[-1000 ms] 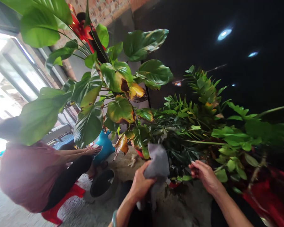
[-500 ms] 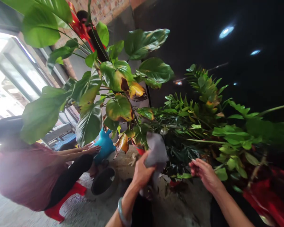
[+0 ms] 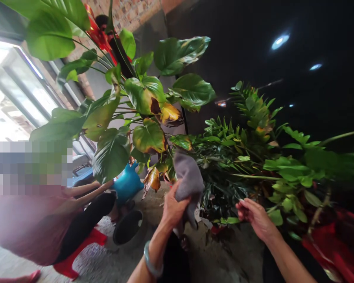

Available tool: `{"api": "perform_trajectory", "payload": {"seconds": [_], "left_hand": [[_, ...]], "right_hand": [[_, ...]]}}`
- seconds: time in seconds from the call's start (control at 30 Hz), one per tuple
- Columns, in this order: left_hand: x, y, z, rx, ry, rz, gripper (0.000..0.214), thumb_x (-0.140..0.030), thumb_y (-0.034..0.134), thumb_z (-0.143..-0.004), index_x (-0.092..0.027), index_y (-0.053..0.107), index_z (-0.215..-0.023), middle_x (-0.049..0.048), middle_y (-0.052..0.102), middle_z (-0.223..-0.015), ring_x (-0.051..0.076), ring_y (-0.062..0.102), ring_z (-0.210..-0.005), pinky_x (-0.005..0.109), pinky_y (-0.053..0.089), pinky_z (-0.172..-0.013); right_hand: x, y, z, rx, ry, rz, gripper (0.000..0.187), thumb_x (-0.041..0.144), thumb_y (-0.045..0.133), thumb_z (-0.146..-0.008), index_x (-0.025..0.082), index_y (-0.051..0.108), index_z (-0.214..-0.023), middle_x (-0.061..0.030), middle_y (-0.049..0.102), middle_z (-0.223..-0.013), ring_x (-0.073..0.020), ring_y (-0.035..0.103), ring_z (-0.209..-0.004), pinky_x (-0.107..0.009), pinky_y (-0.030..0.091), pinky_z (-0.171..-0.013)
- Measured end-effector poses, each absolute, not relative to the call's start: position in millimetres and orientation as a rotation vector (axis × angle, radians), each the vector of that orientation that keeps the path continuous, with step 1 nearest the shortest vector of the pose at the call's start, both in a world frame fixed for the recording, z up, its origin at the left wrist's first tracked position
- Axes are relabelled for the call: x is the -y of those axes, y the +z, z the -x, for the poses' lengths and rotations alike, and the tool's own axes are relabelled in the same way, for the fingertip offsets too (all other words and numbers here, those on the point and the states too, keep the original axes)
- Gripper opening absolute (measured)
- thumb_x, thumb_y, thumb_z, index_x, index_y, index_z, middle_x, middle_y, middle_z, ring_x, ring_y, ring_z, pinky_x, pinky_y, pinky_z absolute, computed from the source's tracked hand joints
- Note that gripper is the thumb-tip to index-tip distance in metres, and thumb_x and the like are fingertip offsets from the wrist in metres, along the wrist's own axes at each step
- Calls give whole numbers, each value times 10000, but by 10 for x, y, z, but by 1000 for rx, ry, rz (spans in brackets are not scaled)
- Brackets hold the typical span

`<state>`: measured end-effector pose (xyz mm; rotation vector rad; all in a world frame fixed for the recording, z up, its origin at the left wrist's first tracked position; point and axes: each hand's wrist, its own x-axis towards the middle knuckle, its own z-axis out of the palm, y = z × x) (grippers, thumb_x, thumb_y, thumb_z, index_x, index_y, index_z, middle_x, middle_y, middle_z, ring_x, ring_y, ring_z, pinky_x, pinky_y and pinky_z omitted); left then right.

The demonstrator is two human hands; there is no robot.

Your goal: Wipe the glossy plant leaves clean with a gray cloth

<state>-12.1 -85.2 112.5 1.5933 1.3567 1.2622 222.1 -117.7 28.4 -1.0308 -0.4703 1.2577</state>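
My left hand (image 3: 174, 206), a pale bangle on its wrist, is closed around a grey cloth (image 3: 189, 179). The cloth stands up above the fist and hangs down beside it, in front of the dark leaves. My right hand (image 3: 255, 216) is at the edge of the low, dark green plant (image 3: 221, 188), thumb and fingers pinched together among the leaf tips. What lies between those fingers is too small to make out. Just beyond the cloth droop yellowed, brown-edged leaves (image 3: 150, 135) of a tall broad-leaved plant (image 3: 144, 92).
To the left, a person (image 3: 26, 224) sits on a red stool (image 3: 79, 251), hands by a blue watering can-like object (image 3: 128, 184). A dark bucket (image 3: 128, 228) stands on the concrete floor. Feathery-leaved plants (image 3: 255, 110) and red material (image 3: 333, 239) are at right, before a glossy black wall (image 3: 238, 43).
My left hand has shifted slightly left with the cloth, which is now folded over differently. My right hand stays put. The seated person has leaned left, and a big leaf beside them has swung.
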Motion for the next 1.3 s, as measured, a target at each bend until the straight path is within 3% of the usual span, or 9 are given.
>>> {"api": "perform_trajectory", "payload": {"seconds": [0.17, 0.43, 0.6, 0.7, 0.87, 1.03, 1.17, 1.3], "left_hand": [[1276, 824, 126, -1198, 733, -1708, 579, -50, 658, -491, -184, 714, -1051, 22, 743, -1019, 281, 640, -999, 341, 481, -906], [854, 1420, 100, -1233, 1469, -1600, 568, -288, 748, -572, -173, 656, -1121, 44, 714, -1060, 253, 634, -1002, 346, 481, -917], [942, 930, -113, -1313, 1290, -1474, 576, -186, 704, -545, -135, 657, -1116, 63, 723, -1005, 263, 646, -958, 366, 501, -890], [1227, 738, -229, -1192, 1071, -1570, 591, -141, 706, -537, -163, 666, -1127, 67, 716, -1076, 280, 638, -1006, 382, 479, -937], [1202, 1182, -394, -855, 1123, -1908, 585, -204, 712, -598, -188, 641, -1178, 63, 690, -1149, 275, 618, -1055, 360, 461, -954], [726, 1378, -489, -982, 1334, -1879, 561, -232, 673, -655, -166, 596, -1206, 62, 671, -1169, 249, 603, -1073, 353, 446, -965], [663, 1064, -413, -1008, 1001, -1985, 570, -142, 648, -619, -155, 616, -1188, 66, 687, -1142, 252, 613, -1061, 359, 447, -963], [807, 1148, -292, -640, 619, -2246, 530, -157, 670, -655, -179, 637, -1183, 76, 698, -1132, 248, 642, -1011, 342, 471, -926]], "right_hand": [[1193, 278, -2257, 481, 1255, 1041, 287, 372, 856, -379, 192, 650, -466, -9, 645, -477, -113, 501, -377, -238, 381, -372], [1176, 284, -2216, 475, 1248, 1029, 281, 364, 849, -394, 196, 640, -475, -4, 647, -486, -116, 505, -386, -243, 399, -383], [1185, 277, -2221, 487, 1253, 1022, 314, 398, 855, -391, 196, 633, -483, -1, 640, -479, -119, 506, -375, -245, 389, -382], [1181, 244, -2241, 488, 1250, 1005, 324, 409, 854, -390, 205, 618, -480, 1, 642, -491, -124, 501, -392, -252, 384, -391], [1162, 207, -2253, 496, 1246, 1000, 323, 418, 853, -383, 212, 631, -495, 20, 607, -457, -125, 486, -405, -260, 390, -411], [1181, 275, -2250, 496, 1253, 1001, 330, 421, 851, -398, 196, 630, -495, 2, 640, -501, -113, 501, -396, -248, 388, -402], [1188, 272, -2259, 492, 1249, 1006, 318, 425, 841, -408, 201, 640, -507, 6, 632, -491, -115, 498, -390, -250, 382, -401], [1182, 226, -2275, 473, 1233, 1002, 305, 421, 830, -378, 235, 616, -490, 19, 595, -434, -144, 496, -401, -279, 395, -405]]}}
